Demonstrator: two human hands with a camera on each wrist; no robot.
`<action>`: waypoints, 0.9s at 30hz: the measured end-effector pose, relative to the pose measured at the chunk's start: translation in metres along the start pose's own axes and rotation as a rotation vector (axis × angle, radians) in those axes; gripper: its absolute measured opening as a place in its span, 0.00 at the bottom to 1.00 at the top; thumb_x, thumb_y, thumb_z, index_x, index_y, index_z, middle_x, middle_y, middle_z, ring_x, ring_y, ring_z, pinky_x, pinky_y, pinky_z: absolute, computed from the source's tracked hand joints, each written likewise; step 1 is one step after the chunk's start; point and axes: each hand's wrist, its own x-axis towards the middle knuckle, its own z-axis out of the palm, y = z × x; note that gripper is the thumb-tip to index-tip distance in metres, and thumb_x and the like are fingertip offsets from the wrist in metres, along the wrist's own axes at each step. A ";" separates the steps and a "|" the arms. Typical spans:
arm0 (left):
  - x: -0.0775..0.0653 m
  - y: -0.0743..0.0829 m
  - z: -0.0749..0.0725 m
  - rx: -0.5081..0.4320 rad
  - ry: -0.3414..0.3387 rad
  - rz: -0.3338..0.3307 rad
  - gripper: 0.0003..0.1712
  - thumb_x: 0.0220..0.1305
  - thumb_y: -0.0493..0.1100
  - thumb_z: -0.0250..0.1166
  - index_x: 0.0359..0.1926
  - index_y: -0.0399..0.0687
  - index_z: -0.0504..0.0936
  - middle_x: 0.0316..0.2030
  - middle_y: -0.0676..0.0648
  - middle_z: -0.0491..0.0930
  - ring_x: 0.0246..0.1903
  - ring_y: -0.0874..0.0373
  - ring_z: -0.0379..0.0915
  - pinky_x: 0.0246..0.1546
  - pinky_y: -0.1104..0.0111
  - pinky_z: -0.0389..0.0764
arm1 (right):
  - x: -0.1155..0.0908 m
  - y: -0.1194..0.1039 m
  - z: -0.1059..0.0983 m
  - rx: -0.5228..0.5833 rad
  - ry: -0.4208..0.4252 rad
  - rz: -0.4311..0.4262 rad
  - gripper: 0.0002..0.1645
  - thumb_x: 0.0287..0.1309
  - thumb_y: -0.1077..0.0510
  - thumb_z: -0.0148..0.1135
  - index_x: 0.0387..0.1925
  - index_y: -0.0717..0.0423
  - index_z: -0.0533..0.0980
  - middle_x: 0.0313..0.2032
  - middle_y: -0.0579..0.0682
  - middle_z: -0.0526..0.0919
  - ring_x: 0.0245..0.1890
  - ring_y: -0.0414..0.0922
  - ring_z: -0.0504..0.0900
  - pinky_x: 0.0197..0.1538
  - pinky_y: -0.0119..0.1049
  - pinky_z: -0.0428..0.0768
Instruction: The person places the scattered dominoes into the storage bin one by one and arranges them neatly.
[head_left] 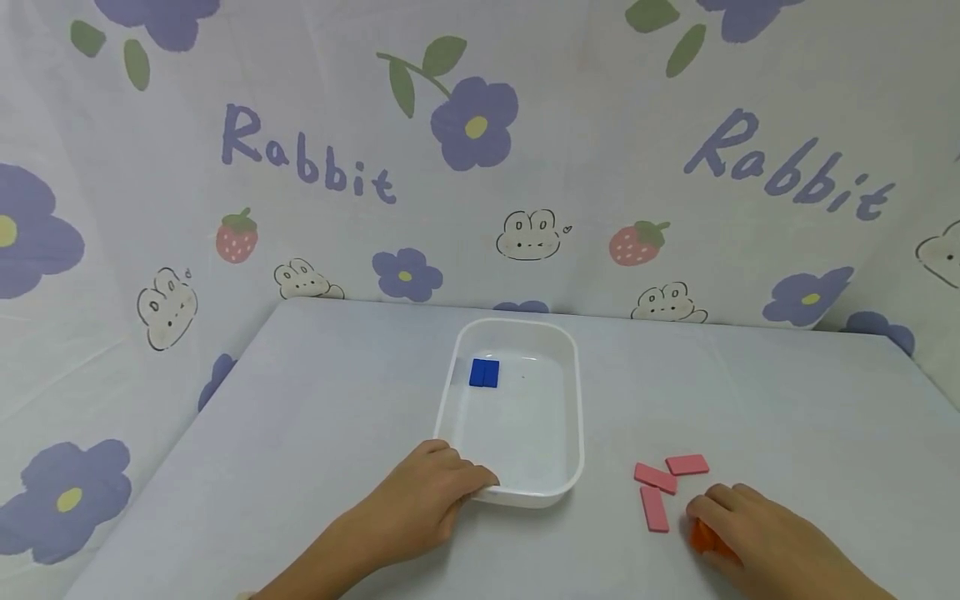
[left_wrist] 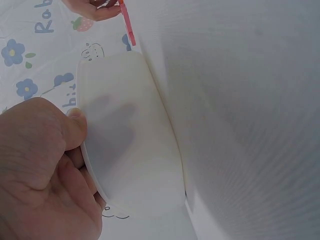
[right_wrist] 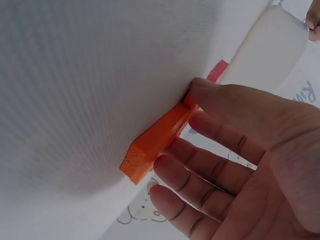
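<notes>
A white rectangular tray [head_left: 517, 498] stands on the table, and my left hand [head_left: 420, 500] grips its near left corner, thumb over the rim. Two blue tiles [head_left: 483, 373] lie side by side in its far left part. To the right of the tray, my right hand [head_left: 765, 533] is bent over orange blocks [head_left: 705, 537] on the tabletop. The right wrist view shows the thumb and curled fingers on either side of an orange block [right_wrist: 160, 135]; how many pieces they hold is partly hidden. Several pink tiles [head_left: 655, 510] lie just left of that hand.
A pale cloth [head_left: 337, 375] covers the table. Behind it rises a white backdrop [head_left: 570, 150] printed with flowers, rabbits and strawberries. The pink tiles lie between the tray and my right hand.
</notes>
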 end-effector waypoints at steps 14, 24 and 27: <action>0.000 0.000 -0.001 -0.006 0.003 0.005 0.12 0.68 0.34 0.62 0.47 0.53 0.84 0.40 0.58 0.85 0.39 0.63 0.76 0.54 0.65 0.71 | 0.004 -0.004 -0.011 0.090 -0.081 0.114 0.26 0.41 0.52 0.83 0.43 0.41 0.80 0.40 0.40 0.79 0.41 0.44 0.77 0.44 0.45 0.84; 0.001 0.002 -0.003 -0.015 -0.021 -0.016 0.12 0.69 0.35 0.62 0.49 0.53 0.85 0.41 0.59 0.85 0.39 0.64 0.75 0.55 0.64 0.70 | 0.002 -0.007 -0.018 0.111 0.003 0.053 0.27 0.42 0.53 0.83 0.44 0.37 0.78 0.47 0.43 0.79 0.44 0.45 0.77 0.43 0.43 0.84; 0.001 0.002 -0.002 -0.019 -0.025 -0.020 0.12 0.69 0.36 0.62 0.49 0.53 0.85 0.41 0.59 0.85 0.40 0.64 0.76 0.54 0.64 0.70 | 0.001 -0.008 -0.021 0.109 0.057 0.012 0.27 0.44 0.53 0.82 0.46 0.38 0.78 0.50 0.46 0.79 0.47 0.47 0.78 0.43 0.42 0.84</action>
